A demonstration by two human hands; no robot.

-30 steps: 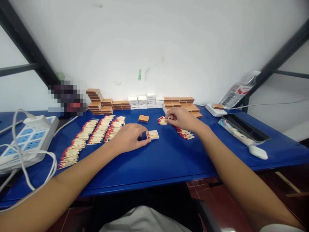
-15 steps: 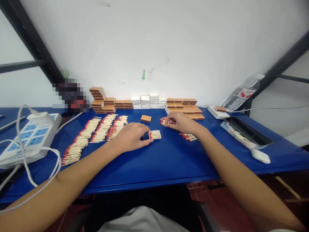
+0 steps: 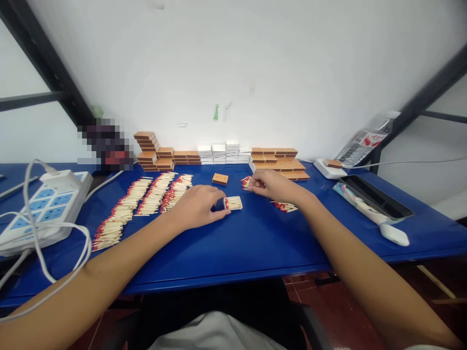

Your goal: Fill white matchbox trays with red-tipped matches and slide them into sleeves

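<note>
My left hand (image 3: 199, 206) rests on the blue table (image 3: 237, 248) with its fingers pinched on the left end of a small white matchbox tray (image 3: 233, 203) filled with red-tipped matches. Farther back, my right hand (image 3: 272, 184) is closed on a small bunch of matches (image 3: 246, 182) lying on the table. More loose matches (image 3: 285, 206) lie just right of that wrist. A single orange matchbox sleeve (image 3: 220, 179) lies behind the tray.
Long rows of matches (image 3: 146, 199) cover the left of the table. Stacks of orange (image 3: 156, 158) and white (image 3: 221, 153) boxes line the wall. A power strip with cables (image 3: 40, 206) sits at left; a phone (image 3: 375, 199), a white charger (image 3: 392, 234) and a bottle (image 3: 365, 141) at right.
My right hand has drawn slightly toward me over the bunch of matches. The left hand stays on the tray. The view shifted a little.
</note>
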